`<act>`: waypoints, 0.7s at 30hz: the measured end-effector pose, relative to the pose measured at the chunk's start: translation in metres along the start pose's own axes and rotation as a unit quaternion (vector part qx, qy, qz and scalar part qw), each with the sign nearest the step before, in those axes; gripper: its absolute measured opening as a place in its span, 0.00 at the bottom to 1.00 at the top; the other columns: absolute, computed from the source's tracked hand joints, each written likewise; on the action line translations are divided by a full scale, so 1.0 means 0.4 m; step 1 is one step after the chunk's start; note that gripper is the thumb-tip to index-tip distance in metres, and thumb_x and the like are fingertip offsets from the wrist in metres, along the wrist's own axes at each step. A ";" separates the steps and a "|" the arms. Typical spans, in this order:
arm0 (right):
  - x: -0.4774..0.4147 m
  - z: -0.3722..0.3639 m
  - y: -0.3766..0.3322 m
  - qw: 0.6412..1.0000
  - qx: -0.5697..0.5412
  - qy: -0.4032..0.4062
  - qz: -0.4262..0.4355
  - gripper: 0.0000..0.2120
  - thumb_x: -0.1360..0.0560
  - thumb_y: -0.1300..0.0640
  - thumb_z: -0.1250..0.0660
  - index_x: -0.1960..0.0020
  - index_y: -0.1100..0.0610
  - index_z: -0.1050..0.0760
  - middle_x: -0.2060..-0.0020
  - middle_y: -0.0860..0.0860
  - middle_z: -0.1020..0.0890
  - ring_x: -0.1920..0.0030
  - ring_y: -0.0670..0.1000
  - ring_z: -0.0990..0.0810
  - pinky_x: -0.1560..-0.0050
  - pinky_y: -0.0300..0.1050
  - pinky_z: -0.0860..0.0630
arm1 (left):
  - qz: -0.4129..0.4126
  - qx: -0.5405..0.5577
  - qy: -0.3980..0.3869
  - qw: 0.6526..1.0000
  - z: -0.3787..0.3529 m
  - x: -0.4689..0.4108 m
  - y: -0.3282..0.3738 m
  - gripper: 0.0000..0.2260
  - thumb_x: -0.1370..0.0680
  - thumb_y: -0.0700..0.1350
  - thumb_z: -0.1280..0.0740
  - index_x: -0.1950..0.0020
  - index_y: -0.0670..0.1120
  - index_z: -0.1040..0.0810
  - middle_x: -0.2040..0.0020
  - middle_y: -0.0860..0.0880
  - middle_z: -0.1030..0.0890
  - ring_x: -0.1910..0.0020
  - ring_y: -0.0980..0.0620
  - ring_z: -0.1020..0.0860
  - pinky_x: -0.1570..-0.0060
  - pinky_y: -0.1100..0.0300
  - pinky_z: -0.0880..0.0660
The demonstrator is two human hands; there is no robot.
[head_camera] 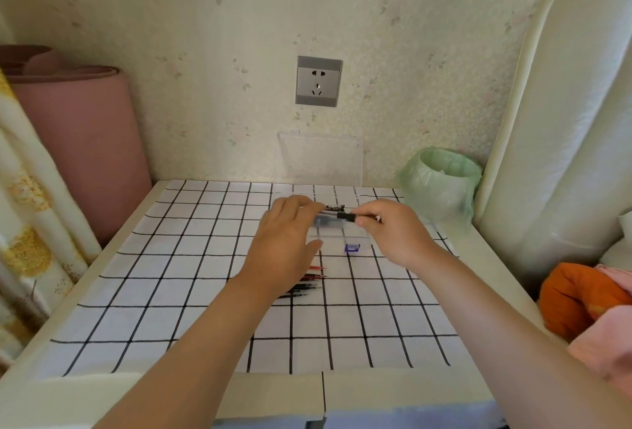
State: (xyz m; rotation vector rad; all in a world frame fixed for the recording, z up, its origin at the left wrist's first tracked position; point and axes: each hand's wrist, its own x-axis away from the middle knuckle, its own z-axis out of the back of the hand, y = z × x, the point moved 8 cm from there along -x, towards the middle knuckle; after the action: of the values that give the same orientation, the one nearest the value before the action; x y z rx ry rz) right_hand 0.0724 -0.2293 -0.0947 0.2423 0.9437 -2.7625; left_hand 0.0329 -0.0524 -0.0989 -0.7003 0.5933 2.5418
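One pen pinched between left hand and right hand above clear box.

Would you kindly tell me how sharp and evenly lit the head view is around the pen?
Head view: the left hand, right hand and pen are smeared by motion blur, while the checked cloth stays crisp; the light is soft and even, without glare; the wall socket looks skewed by the wide lens.
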 end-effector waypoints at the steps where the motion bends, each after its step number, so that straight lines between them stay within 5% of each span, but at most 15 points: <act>1: -0.012 0.009 0.017 1.000 0.012 0.027 -0.009 0.10 0.21 0.56 0.35 0.43 0.49 0.18 0.51 0.46 0.19 0.51 0.48 0.23 0.49 0.45 0.26 | 0.009 -0.003 -0.010 1.000 -0.007 -0.001 -0.005 0.25 0.25 0.48 0.28 0.29 0.49 0.30 0.33 0.50 0.29 0.34 0.49 0.33 0.32 0.54 0.35; 8: -0.088 -0.030 0.047 0.996 0.052 0.076 -0.011 0.10 0.21 0.56 0.33 0.42 0.50 0.17 0.48 0.49 0.17 0.47 0.51 0.20 0.47 0.46 0.25 | 0.046 -0.047 -0.200 0.978 -0.124 0.053 -0.052 0.33 0.22 0.61 0.38 0.21 0.52 0.44 0.23 0.50 0.42 0.24 0.49 0.46 0.24 0.53 0.47; 17: -0.175 -0.146 0.025 0.983 0.178 0.048 0.016 0.17 0.20 0.64 0.39 0.38 0.51 0.20 0.45 0.53 0.17 0.45 0.58 0.21 0.46 0.50 0.24 | 0.054 -0.029 -0.215 0.975 -0.132 0.048 -0.061 0.31 0.21 0.59 0.38 0.21 0.52 0.45 0.23 0.50 0.40 0.24 0.48 0.43 0.24 0.52 0.46; 21: -0.187 -0.173 0.031 0.986 0.167 0.022 0.008 0.18 0.20 0.62 0.40 0.33 0.52 0.23 0.38 0.54 0.20 0.38 0.58 0.24 0.38 0.54 0.27 | 0.041 -0.023 -0.209 0.977 -0.127 0.046 -0.060 0.31 0.20 0.57 0.38 0.20 0.51 0.46 0.21 0.48 0.42 0.23 0.48 0.45 0.24 0.55 0.50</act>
State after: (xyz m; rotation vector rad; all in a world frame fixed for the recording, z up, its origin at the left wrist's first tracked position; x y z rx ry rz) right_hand 0.1536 -0.1851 -0.1394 0.3630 0.4785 -2.8974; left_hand 0.0497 -0.0532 -0.1557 -0.1416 0.4233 2.6727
